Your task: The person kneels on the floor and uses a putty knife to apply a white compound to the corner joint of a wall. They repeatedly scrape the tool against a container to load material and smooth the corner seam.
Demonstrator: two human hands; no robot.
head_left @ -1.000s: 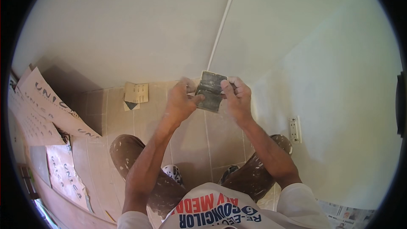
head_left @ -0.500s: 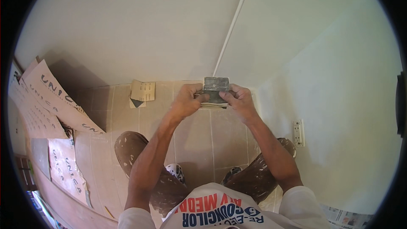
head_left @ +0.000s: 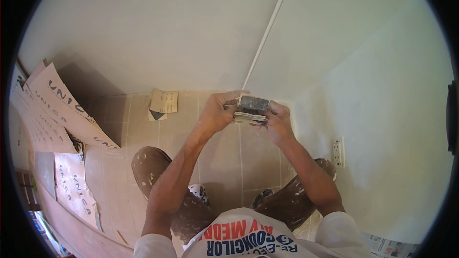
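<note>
Between both hands, out in front of me near the foot of the wall, is a folded piece of sandpaper. Its dark, worn grit face is toward me, with pale layered edges along the lower side. My left hand pinches its left end, and my right hand grips the right end, fingers partly hidden behind it. Whether a block sits inside the folds, I cannot tell. On the tiled floor left of my left hand lies another folded sandpaper sheet, tan-backed with a dark corner showing.
Walls meet in a corner ahead, where a thin white conduit runs up. A socket outlet is on the right wall. Large printed cardboard sheets lean at the left. Newspaper lies at lower right. My paint-spotted knees flank my arms.
Both hands have shifted slightly right and down with the sandpaper. It is tilted now, showing more of its layered edge, and my thumbs have moved off its front face toward the ends.
</note>
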